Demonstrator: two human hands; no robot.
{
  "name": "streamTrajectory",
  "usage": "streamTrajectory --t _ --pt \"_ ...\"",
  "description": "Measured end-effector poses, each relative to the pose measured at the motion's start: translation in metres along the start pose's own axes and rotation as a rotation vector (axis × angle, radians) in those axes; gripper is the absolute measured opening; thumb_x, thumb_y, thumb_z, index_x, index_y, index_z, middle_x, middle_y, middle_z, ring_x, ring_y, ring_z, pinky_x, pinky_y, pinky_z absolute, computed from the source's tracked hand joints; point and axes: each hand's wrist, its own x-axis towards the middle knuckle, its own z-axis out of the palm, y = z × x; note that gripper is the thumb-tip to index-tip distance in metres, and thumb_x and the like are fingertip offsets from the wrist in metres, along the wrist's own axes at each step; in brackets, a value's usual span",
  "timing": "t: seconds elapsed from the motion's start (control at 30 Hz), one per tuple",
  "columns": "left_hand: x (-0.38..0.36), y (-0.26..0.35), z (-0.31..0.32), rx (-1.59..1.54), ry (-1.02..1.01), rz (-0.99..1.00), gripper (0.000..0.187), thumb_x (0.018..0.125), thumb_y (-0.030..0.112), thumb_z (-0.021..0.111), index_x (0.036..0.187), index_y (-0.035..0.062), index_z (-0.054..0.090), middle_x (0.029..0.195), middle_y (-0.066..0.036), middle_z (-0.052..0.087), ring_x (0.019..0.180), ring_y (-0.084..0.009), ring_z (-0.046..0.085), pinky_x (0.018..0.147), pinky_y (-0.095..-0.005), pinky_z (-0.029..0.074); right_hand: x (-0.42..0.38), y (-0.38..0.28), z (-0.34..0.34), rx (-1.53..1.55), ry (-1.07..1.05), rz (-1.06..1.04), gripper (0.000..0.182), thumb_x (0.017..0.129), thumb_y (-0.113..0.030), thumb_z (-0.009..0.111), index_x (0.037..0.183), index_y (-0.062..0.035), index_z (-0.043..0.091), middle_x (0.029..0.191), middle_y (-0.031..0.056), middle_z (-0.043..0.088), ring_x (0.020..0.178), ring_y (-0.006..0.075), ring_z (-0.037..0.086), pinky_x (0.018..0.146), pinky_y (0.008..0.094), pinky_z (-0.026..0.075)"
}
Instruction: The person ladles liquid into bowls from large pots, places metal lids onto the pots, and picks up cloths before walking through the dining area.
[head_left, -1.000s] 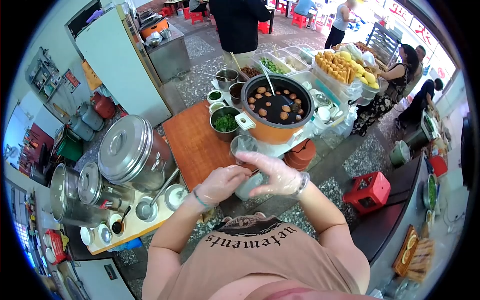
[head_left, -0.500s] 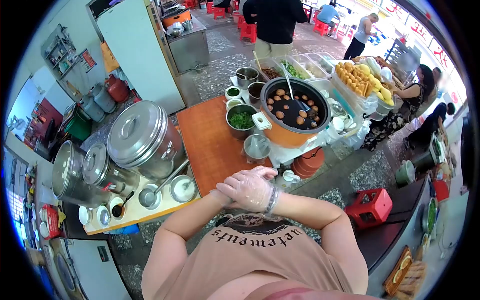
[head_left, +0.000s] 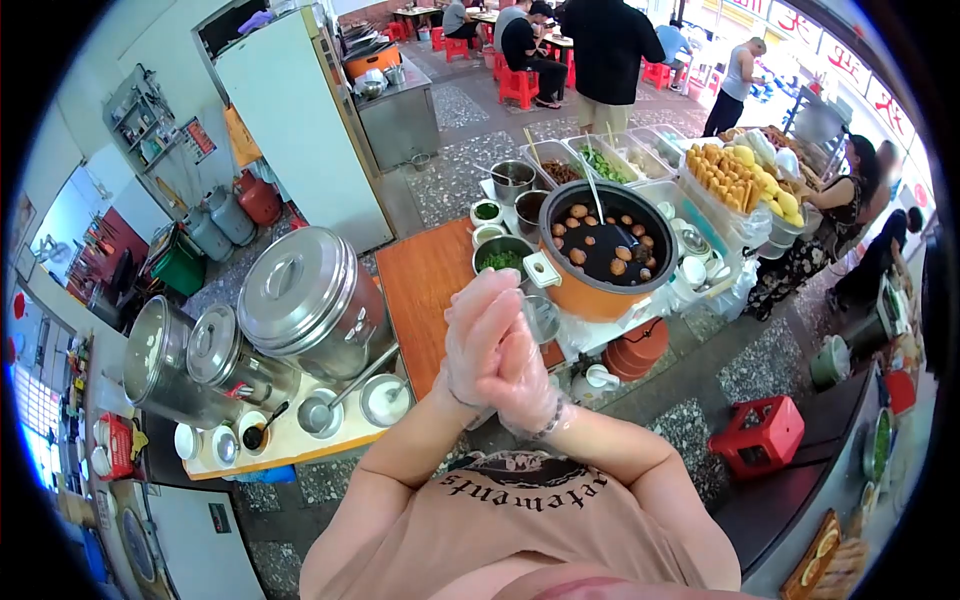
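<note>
My left hand (head_left: 468, 345) and my right hand (head_left: 522, 375) wear clear plastic gloves. They are clasped together, palm against palm, in front of my chest, with the fingers closed on each other and pointing up and away. No tool shows between them. Just beyond the fingertips stands a metal pot of chopped green herbs (head_left: 500, 258). A clear plastic container (head_left: 541, 318) is partly hidden behind my right hand. Beneath and left of the hands lies the brown tabletop (head_left: 420, 300).
An orange cooker (head_left: 600, 298) holds eggs in dark liquid. Large lidded steel pots (head_left: 305, 290) and a ladle (head_left: 322, 415) stand on the left counter. Fried dough sticks (head_left: 722, 175) are piled at right. A red stool (head_left: 757, 437) is on the floor. Several people are farther back.
My hands have gone from lying crossed, one over the other, to clasped upright and farther forward. The camera view has shifted, so the surroundings sit slightly right and lower.
</note>
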Motion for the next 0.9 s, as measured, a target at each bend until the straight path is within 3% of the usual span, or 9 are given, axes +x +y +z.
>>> streamTrajectory --t 0.2,0.3,0.4,0.43,0.53,0.57,0.6,0.67,0.9 --pt "0.024 0.006 -0.011 -0.385 0.217 -0.282 0.033 0.089 0.009 0.046 0.118 -0.0056 0.051 0.117 -0.018 0.054 0.108 -0.0283 0.054 0.092 -0.0398 0.045 -0.007 -0.015 0.001 -0.304 -0.124 -0.145 0.081 0.077 -0.014 0.071 0.143 -0.0004 0.026 0.145 0.0173 0.033 0.137 0.0288 0.03 0.111 0.0397 0.025" --pt "0.035 0.009 -0.035 -0.398 -0.206 -0.499 0.039 0.093 0.028 0.05 0.116 -0.0036 0.054 0.111 -0.014 0.059 0.105 -0.0213 0.055 0.098 -0.0362 0.04 -0.015 -0.028 -0.033 -0.607 -0.336 -0.077 0.058 0.083 -0.01 0.059 0.136 -0.0001 0.038 0.143 0.016 0.037 0.136 0.0286 0.032 0.111 0.0404 0.027" --pt "0.023 0.014 -0.018 -0.097 -0.93 -0.019 0.045 0.08 0.032 0.065 0.112 0.0006 0.06 0.109 -0.012 0.063 0.102 -0.0259 0.06 0.098 -0.0377 0.041 -0.037 0.033 -0.066 -0.431 -0.313 0.007 0.054 0.09 -0.024 0.048 0.139 -0.0042 0.037 0.144 0.0164 0.035 0.137 0.0302 0.028 0.113 0.0409 0.022" --pt "0.011 0.02 -0.011 -0.103 -0.932 -0.024 0.045 0.08 0.032 0.065 0.112 0.0006 0.06 0.109 -0.012 0.063 0.102 -0.0259 0.06 0.098 -0.0377 0.041 -0.022 -0.019 -0.048 -0.735 -0.437 -0.006 0.061 0.091 -0.038 0.042 0.143 -0.0078 0.034 0.144 0.0165 0.036 0.139 0.0299 0.023 0.114 0.0406 0.019" --pt "-0.014 0.028 0.002 0.005 -0.747 0.001 0.05 0.074 0.04 0.068 0.104 0.0012 0.064 0.104 -0.016 0.063 0.095 -0.0309 0.062 0.093 -0.0426 0.044 -0.021 0.005 -0.059 -0.875 -0.449 -0.077 0.066 0.09 -0.04 0.044 0.146 -0.0089 0.027 0.147 0.0149 0.032 0.141 0.0305 0.019 0.115 0.0413 0.016" --pt "-0.016 0.031 0.002 0.014 -0.797 -0.015 0.05 0.076 0.038 0.066 0.109 0.0015 0.062 0.107 -0.014 0.063 0.098 -0.0284 0.061 0.095 -0.0405 0.042 -0.023 0.024 -0.059 -1.453 -0.443 -0.21 0.067 0.091 -0.042 0.047 0.144 -0.0054 0.03 0.151 0.0115 0.026 0.141 0.0279 0.02 0.114 0.0401 0.018" --pt "-0.017 0.034 0.004 0.023 -0.845 -0.035 0.051 0.077 0.037 0.065 0.114 0.0018 0.06 0.11 -0.012 0.062 0.1 -0.0258 0.06 0.097 -0.0384 0.04 -0.019 0.034 -0.052 -1.454 -0.449 -0.206 0.067 0.091 -0.042 0.047 0.144 -0.0054 0.03 0.151 0.0115 0.026 0.141 0.0279 0.02 0.114 0.0401 0.018" --pt "-0.017 0.037 0.009 0.021 -0.819 0.034 0.053 0.078 0.039 0.064 0.115 0.0022 0.059 0.114 -0.013 0.061 0.104 -0.0268 0.058 0.098 -0.0426 0.039 -0.014 0.046 -0.037 0.261 0.189 -0.025 0.038 0.098 -0.025 0.037 0.124 -0.0004 0.048 0.124 0.0192 0.053 0.121 0.0339 0.046 0.103 0.0474 0.036" --pt "-0.021 0.043 0.013 0.058 -0.527 0.116 0.074 0.069 0.039 0.071 0.132 0.0084 0.047 0.136 -0.019 0.039 0.129 -0.0388 0.035 0.104 -0.0614 0.027 -0.014 0.013 -0.025 -0.098 0.311 -0.054 0.065 0.092 -0.042 0.047 0.138 -0.0014 0.025 0.142 0.0166 0.029 0.133 0.0321 0.028 0.109 0.0468 0.025"
